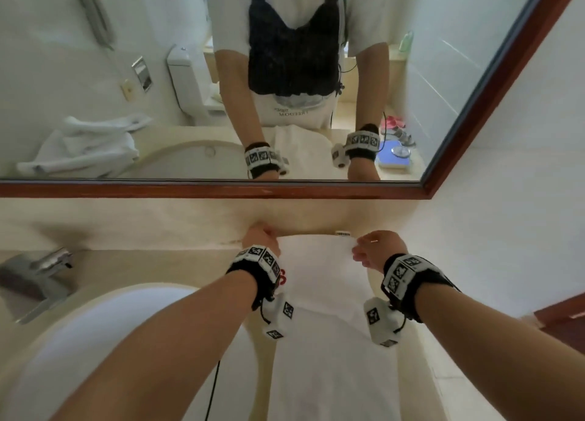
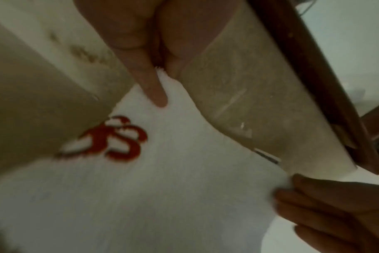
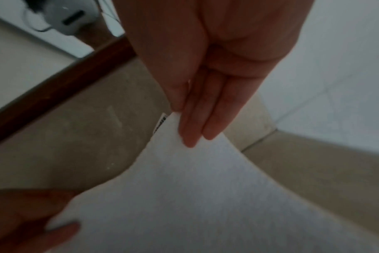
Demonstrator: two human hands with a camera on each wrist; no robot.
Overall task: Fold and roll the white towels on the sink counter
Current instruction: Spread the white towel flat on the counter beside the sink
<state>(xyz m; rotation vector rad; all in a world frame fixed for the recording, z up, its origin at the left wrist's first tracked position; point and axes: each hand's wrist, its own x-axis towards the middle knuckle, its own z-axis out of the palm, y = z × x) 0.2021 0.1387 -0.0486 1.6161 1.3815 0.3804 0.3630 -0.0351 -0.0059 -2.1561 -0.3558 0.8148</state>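
Note:
A white towel lies lengthwise on the beige counter to the right of the sink, its far edge against the backsplash. It carries a red embroidered mark near its far left corner and a small label on its far edge. My left hand pinches the far left corner, one finger lying on top of the cloth. My right hand pinches the far right corner between thumb and fingers, lifting it slightly. The towel's near end runs out of view below.
A white sink basin and a chrome faucet sit to the left. A mirror with a brown frame stands just behind the backsplash, and a crumpled white towel pile shows in its reflection. A white wall closes the right side.

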